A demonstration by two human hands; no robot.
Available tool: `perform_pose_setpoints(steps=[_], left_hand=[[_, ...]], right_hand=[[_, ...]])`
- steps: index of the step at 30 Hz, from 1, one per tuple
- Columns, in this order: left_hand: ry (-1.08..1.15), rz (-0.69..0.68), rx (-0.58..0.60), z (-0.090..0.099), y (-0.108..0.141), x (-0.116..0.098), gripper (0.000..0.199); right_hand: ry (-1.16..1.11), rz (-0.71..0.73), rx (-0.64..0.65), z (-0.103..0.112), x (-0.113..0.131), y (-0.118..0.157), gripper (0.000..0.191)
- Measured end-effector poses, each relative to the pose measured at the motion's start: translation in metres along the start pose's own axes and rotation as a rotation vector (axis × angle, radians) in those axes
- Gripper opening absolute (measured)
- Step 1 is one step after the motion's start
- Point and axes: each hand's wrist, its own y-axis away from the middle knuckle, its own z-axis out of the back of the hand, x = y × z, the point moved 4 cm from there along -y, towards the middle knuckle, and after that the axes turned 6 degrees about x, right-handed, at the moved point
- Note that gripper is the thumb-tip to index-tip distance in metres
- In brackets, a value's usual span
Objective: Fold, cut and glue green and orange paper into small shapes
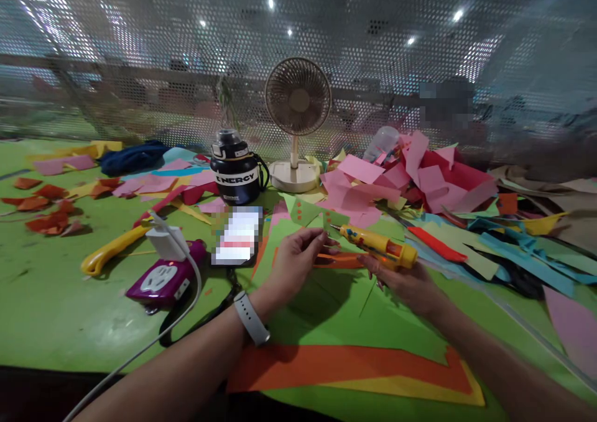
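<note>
My right hand (396, 282) is closed around a thick yellow pen-shaped tool (377, 247) with a thin metal tip and a small lit red spot on its body. The tip points left, close to the fingertips of my left hand (301, 254). Thumb and forefinger of that left hand are pressed together; what lies between them, if anything, is too small to make out. Just beyond my fingers is a folded light-green paper piece (303, 211) with small red dots. Beneath both hands lies a green paper sheet (396, 322) over orange paper (326, 366).
A small fan (297, 99) and a dark water bottle (236, 176) stand at the back. Left are a phone (237, 235), a purple power strip (161, 282) with a white cable, and a yellow-handled cutter (112, 251). Pink paper scraps (364, 170) pile up back right.
</note>
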Motion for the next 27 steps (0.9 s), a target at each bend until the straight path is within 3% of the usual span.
perform_pose_setpoints(steps=[10, 27], left_hand=[[-0.004, 0.005, -0.003, -0.001, 0.0, -0.002, 0.01], [-0.028, -0.029, 0.02, 0.0, 0.0, -0.001, 0.012]], right_hand=[[-0.093, -0.157, -0.033, -0.001, -0.004, 0.001, 0.026], [-0.019, -0.161, -0.011, -0.001, -0.015, 0.002, 0.031]])
